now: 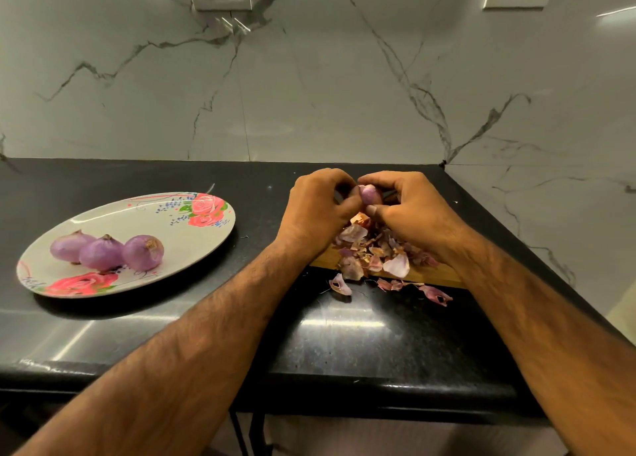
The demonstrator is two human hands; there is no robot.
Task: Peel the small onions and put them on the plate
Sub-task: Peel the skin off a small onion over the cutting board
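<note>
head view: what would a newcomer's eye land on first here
At centre right, the left hand and right hand meet, both pinching one small onion. Right under them a heap of peels covers a wooden board, with a few spilled off its near edge. On the left, a rose-printed plate holds three peeled onions side by side.

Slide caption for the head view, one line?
Left hand and right hand hold a small onion above a wooden board heaped with skins; three peeled onions sit on the floral plate.
</note>
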